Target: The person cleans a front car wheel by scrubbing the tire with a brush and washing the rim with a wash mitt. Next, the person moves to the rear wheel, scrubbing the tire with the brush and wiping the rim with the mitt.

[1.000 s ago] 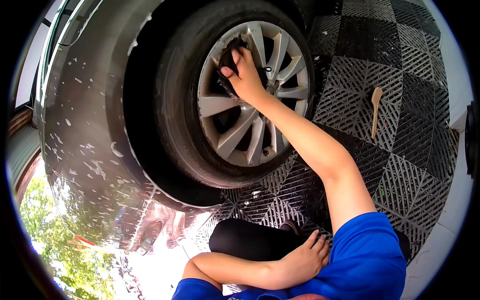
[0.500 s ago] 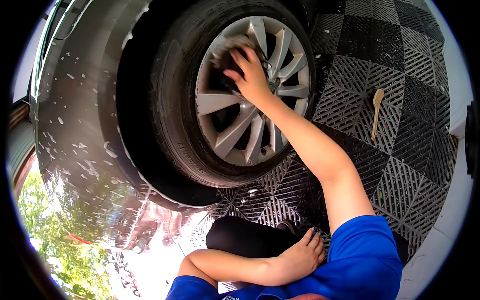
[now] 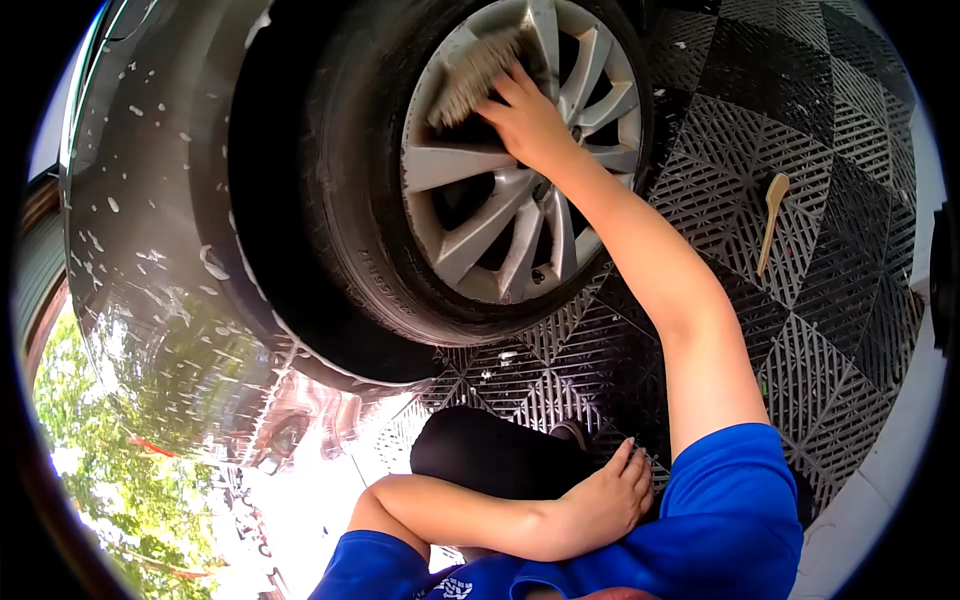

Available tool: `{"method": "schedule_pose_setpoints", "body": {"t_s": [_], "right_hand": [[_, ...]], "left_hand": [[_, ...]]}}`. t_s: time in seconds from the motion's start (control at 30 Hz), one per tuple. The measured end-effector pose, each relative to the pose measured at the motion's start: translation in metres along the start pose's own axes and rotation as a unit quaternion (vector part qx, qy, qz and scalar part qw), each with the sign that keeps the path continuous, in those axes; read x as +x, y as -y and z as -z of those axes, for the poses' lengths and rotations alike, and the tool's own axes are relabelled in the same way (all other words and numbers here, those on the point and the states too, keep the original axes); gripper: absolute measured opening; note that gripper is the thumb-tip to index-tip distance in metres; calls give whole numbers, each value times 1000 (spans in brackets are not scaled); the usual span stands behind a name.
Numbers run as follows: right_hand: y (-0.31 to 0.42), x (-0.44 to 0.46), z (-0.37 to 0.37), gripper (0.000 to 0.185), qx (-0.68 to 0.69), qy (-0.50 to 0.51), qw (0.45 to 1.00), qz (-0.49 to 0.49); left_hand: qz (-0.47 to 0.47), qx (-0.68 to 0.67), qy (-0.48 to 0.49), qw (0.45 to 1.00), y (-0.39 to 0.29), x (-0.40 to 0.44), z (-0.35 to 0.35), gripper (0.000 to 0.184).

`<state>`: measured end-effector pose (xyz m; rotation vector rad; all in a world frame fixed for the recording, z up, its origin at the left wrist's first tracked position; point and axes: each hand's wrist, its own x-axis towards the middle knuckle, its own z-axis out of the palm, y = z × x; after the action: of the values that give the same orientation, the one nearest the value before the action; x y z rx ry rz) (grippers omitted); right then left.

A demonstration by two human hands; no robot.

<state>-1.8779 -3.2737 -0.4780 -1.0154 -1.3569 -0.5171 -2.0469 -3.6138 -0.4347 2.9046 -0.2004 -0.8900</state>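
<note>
- The person's right hand (image 3: 530, 125) reaches out at the wheel, its fingers curled narrowly on a bristled scrubber (image 3: 475, 80); the full grip is partly hidden.
- The scrubber lies right at these fingertips, on their left in the view, with its pale grey bristles over the silver rim (image 3: 450, 168).
- Rim spokes spread below and to the right of the same fingers, while the dark tire (image 3: 345, 220) curves round farther to their left.
- Beyond the tire, well left of the fingers, is the car body (image 3: 165, 180), spotted with white foam.
- The left hand (image 3: 605, 505) lies across the lap, its fingers loosely stretched and close together, with nothing visible in them.
- Black trousers (image 3: 485, 455) are just left of those fingers, and the blue sleeve (image 3: 725, 480) is just right.
- A wooden-looking tool (image 3: 771, 225) lies on the lattice floor (image 3: 720, 150), well apart from both hands' fingers.
</note>
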Motion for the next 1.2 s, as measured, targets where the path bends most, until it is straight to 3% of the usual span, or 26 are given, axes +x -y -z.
{"method": "schedule_pose_setpoints", "body": {"t_s": [0.1,0.2,0.27,0.3,0.37,0.4,0.5,0.53,0.6,0.63,0.7,0.73,0.77,0.8,0.83,0.87,0.9,0.93,1.0,1.03,1.07,1.1,1.13,1.17,1.2], "right_hand": [[-7,-32,9,39,19,71,997,-26],[11,-35,25,37,122,17,989,-86],[37,-26,40,31,213,-94,945,-228],[50,-22,40,28,222,-90,935,-263],[93,-10,38,48,360,-100,894,-248],[127,5,52,58,416,-18,846,-332],[166,49,40,60,252,58,926,-275],[167,62,38,55,223,84,923,-302],[157,80,24,45,225,16,894,-388],[140,85,23,40,266,69,879,-390],[114,94,30,37,388,71,765,-510],[104,97,33,37,457,19,643,-614],[89,93,37,39,601,39,543,-585],[88,87,33,35,563,51,549,-616],[94,79,26,34,417,108,726,-536],[106,73,15,33,244,158,859,-420],[132,63,10,37,151,65,898,-407],[135,51,-12,43,-40,52,954,-294],[132,60,4,48,76,59,945,-314],[121,71,13,47,191,76,896,-394],[107,80,17,46,302,95,825,-469],[96,81,14,43,478,31,706,-522],[73,60,-40,38,287,179,878,-338],[51,40,-93,33,44,209,969,-123],[89,40,-32,35,40,121,972,-199]], "left_hand": [[14,8,-26,1000,-1,-2,0,41],[1,-3,-40,999,-9,-3,1,42],[1,-6,-24,1000,-10,-5,2,42],[3,1,-26,1000,-10,-6,1,42],[-9,-17,-15,1000,-13,-8,-2,42],[-9,-18,-15,1000,-12,-9,-1,42],[-9,-4,-51,999,-13,-12,3,37],[-20,-25,-18,999,-11,-12,6,40],[-31,-43,16,998,-8,-13,8,44],[-31,-45,17,998,-8,-14,8,44],[-34,-48,20,998,-7,-16,8,44],[-34,-45,19,998,-8,-16,8,44],[-34,-44,18,998,-10,-16,7,44],[-37,-47,19,998,-13,-17,5,44],[-35,-44,14,998,-15,-16,3,44],[-32,-36,8,999,-13,-15,2,45],[-32,-33,9,999,-11,-16,4,45],[-36,-38,12,999,-11,-17,6,45],[-40,-39,15,998,-5,-17,4,45],[-25,-38,-30,999,-5,-18,0,38],[-8,-42,-74,996,-8,-18,-2,34],[-4,-55,-72,996,-11,-19,-1,34],[-3,-57,-54,997,-10,-18,2,34],[-5,-51,-36,998,-7,-18,4,35],[-5,-48,-37,998,-6,-17,3,35]]}}
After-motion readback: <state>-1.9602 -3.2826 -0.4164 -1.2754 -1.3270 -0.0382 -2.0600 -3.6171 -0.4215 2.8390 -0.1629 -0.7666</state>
